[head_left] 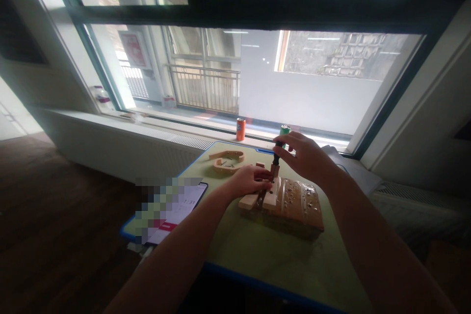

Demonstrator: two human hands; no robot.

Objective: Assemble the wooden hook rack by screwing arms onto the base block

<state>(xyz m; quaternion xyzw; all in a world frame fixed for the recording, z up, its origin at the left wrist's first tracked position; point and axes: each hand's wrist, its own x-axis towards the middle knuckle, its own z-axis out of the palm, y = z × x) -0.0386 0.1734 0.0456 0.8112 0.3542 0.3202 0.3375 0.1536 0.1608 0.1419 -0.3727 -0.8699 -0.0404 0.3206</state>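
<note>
My right hand [305, 151] is closed around the top of a black-handled screwdriver [275, 158], which stands nearly upright with its shaft pointing down. Below it, a light wooden piece [270, 200] with dark holes lies on a brown block [309, 216] that has several holes and a shiny, clear covering. My left hand [247, 181] has its fingers closed on the wooden piece, close to the screwdriver's shaft. Another pale wooden strip [249, 201] lies beside it, partly under my left hand. The screwdriver's tip is too small to make out.
Curved wooden pieces [228, 161] with small metal bits lie at the desk's far left. A phone [184, 208] lies on the green desk [235, 250] near my left forearm. An orange can [240, 130] and a green can [284, 130] stand on the windowsill.
</note>
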